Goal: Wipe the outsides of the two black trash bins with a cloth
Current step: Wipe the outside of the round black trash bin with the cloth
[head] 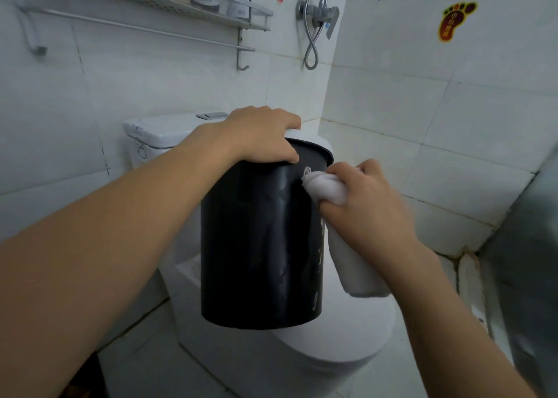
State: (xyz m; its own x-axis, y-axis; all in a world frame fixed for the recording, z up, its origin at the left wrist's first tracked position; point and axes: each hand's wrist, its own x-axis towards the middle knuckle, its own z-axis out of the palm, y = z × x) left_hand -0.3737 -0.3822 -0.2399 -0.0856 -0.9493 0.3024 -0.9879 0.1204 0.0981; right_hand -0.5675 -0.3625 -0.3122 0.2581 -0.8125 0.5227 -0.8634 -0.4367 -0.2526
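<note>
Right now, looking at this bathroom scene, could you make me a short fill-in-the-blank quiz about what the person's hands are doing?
1. The left hand grips the bin at its ____.
2. The right hand presses a white ____ against the bin's side.
3. The bin is held above the closed ____.
4. The bin's colour is ____.

Missing words: rim; cloth; toilet; black.

We've got the bin (259,246) up over the toilet (332,334).
Our left hand (259,135) sits on its rim, our right hand (365,204) presses the cloth (327,186) against its right side, cistern (163,132) behind.
</note>
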